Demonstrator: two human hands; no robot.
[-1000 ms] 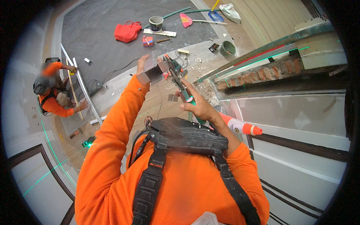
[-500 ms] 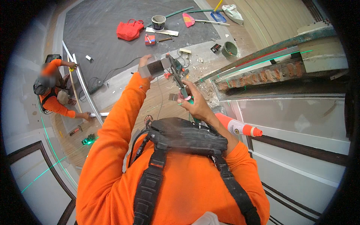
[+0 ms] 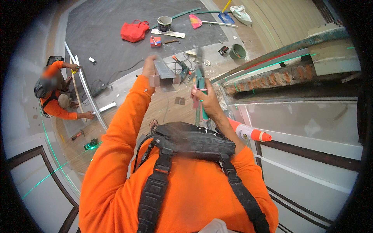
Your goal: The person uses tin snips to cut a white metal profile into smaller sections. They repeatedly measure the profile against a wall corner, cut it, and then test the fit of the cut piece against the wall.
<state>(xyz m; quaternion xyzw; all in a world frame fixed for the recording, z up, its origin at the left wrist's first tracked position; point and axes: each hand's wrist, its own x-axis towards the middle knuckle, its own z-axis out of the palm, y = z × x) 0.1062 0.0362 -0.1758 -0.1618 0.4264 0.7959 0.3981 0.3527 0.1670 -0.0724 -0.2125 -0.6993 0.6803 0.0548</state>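
In my left hand (image 3: 149,66), at the end of the outstretched arm, is a short grey metal channel piece (image 3: 164,70) with folded, cut-looking ends. My fingers grip its left side. Closed round green-handled tin snips (image 3: 200,82), my right hand (image 3: 209,101) is nearer to me and to the right. The snips point away from me, their blades smeared by motion, and a gap separates them from the channel. Below the channel, a small brownish square piece (image 3: 180,101) lies on the wood-look floor.
At left a crouching co-worker (image 3: 54,89) handles long metal profiles (image 3: 86,83). A green-handled power tool (image 3: 184,70) and cable lie beyond my hands. Farther off are a red bag (image 3: 134,31), buckets (image 3: 164,24) and a hammer (image 3: 171,41). An orange-and-white cone (image 3: 248,131) lies by my right forearm.
The snips have come away from the channel toward the right and now point forward. My left hand has turned the channel, so its long face shows.
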